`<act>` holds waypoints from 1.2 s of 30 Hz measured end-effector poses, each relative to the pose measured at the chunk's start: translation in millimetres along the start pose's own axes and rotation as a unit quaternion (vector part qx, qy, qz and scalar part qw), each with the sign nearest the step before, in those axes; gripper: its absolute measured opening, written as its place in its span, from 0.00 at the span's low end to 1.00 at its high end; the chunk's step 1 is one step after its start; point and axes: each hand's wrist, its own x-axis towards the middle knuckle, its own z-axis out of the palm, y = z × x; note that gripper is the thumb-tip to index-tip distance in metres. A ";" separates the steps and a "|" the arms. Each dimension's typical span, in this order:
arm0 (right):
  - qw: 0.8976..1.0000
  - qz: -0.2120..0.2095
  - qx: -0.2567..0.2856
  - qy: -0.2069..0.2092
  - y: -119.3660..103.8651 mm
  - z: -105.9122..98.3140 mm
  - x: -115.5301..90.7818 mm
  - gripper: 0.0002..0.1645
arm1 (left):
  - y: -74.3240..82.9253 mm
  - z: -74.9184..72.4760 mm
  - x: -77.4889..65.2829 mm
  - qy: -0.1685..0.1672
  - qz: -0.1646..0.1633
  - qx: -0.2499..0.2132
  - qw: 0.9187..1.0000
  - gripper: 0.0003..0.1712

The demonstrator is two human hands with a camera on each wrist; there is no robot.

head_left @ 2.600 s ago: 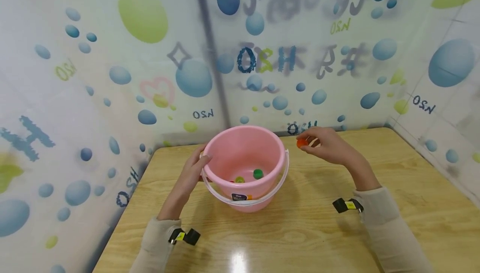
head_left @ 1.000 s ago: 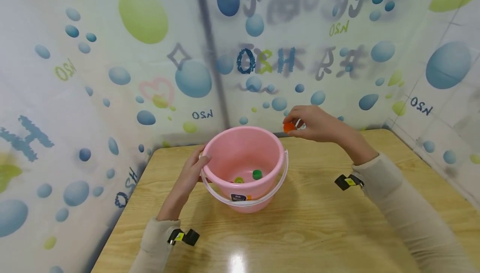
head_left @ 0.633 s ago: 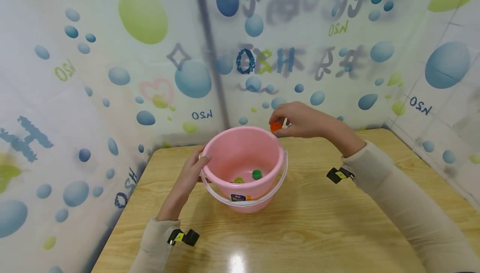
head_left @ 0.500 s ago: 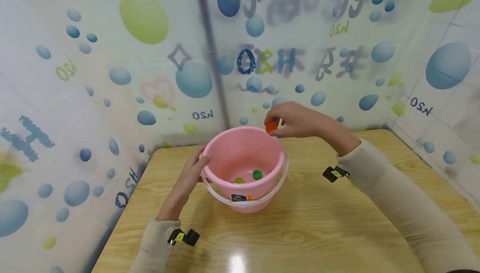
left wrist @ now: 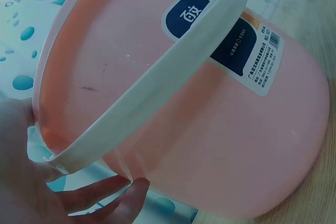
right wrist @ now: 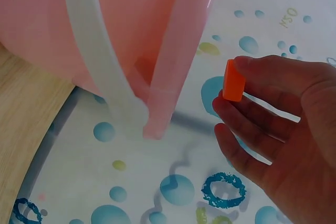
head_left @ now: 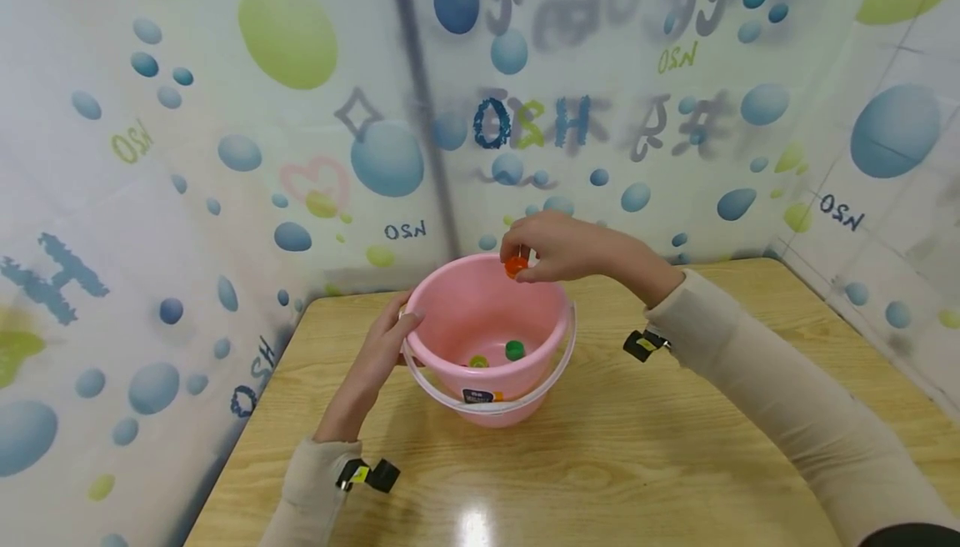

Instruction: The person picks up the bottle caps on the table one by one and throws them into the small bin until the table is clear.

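Observation:
A pink bucket (head_left: 457, 301) stands on the wooden table, its white handle (head_left: 491, 408) hanging down along the near side. At the left of the rim my left hand (head_left: 378, 347) grips it, thumb over the edge and fingers against the outer wall (left wrist: 220, 145). Over the far right part of the opening, my right hand (head_left: 573, 248) pinches a small orange bottle cap (head_left: 514, 267) between thumb and fingers. In the right wrist view the orange cap is seen edge-on, apart from the bucket rim (right wrist: 176, 51). Inside the bucket lie a green cap (head_left: 514, 350) and a yellow-green cap (head_left: 478, 361).
The wooden table (head_left: 615, 464) stretches to both sides of the bucket. Behind it hangs a pale curtain (head_left: 645, 113) printed with blue and green dots. Small black cameras (head_left: 643, 344) are strapped at both wrists.
My right hand has carried the orange cap left from beside the bucket, up past the rim, then slightly down over the opening. The left hand and bucket have stayed in place.

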 end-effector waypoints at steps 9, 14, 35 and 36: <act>1.000 0.002 0.007 -0.010 -9.3 -2.4 8.1 0.12 | -0.9 -0.2 0.9 0.002 -0.002 0.005 1.000 0.29; 1.000 -0.010 -0.004 -0.014 -12.8 -3.1 11.8 0.13 | -0.7 0.5 0.5 0.003 0.002 0.003 1.000 0.30; 0.999 -0.013 -0.007 -0.032 -21.8 -1.1 14.7 0.11 | 1.7 0.2 -2.7 0.002 -0.006 -0.006 1.000 0.31; 0.999 -0.013 -0.008 -0.033 -22.1 -1.3 15.0 0.11 | 2.0 0.3 -2.7 0.001 -0.006 -0.006 1.000 0.31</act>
